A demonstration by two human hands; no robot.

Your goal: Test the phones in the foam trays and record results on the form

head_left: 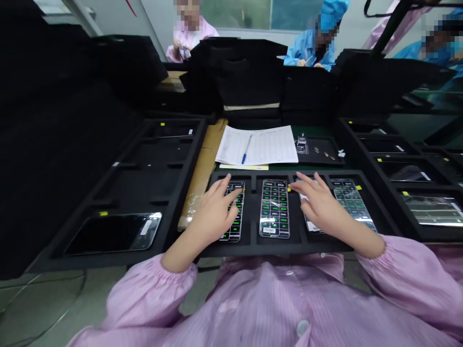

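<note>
Four phones in clear film with green-labelled screens lie side by side in the slots of a black foam tray [253,248]. My left hand [213,214] rests with spread fingers on the leftmost phone [235,214], covering much of it. My right hand [318,207] lies across the third phone [307,212], hiding most of its upper half. Between my hands, the middle phone [274,208] lies untouched. The fourth phone [352,205] sits at the right end, just beyond my right hand's fingers.
A printed form [256,146] with a blue pen [246,149] lies beyond the tray. Foam trays holding phones flank it left [115,233] and right [430,209]. A small dark tray [318,150] holds metal parts. Stacked black foam stands behind; co-workers in pink and blue smocks sit beyond.
</note>
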